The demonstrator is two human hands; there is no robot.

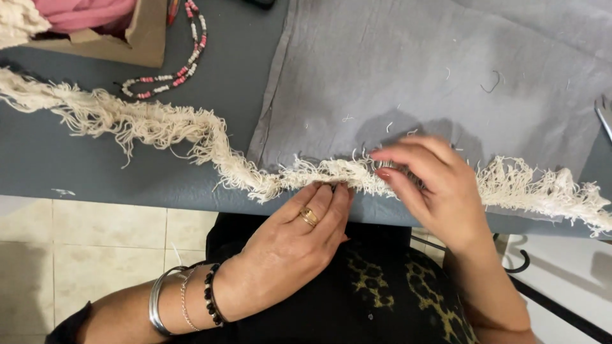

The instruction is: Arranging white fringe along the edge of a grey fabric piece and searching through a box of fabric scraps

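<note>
Grey bench (127, 165) carries grey cloth (414, 76); cream fringe (299, 175) lies along its near edge. Left hand (299, 236) presses it flat, fingers extended; right hand (427, 185) pinches it. Fringe beyond the left hand trails loose.

Soft even light, perhaps slight blur

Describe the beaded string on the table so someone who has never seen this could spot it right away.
Start at the dark grey table and go to its far left corner, where a brown cardboard box sits. The beaded string lies just right of that box, above the cream fringe trim. It is the only thing made of small pink, white and dark beads, curving in a loose loop.
</note>
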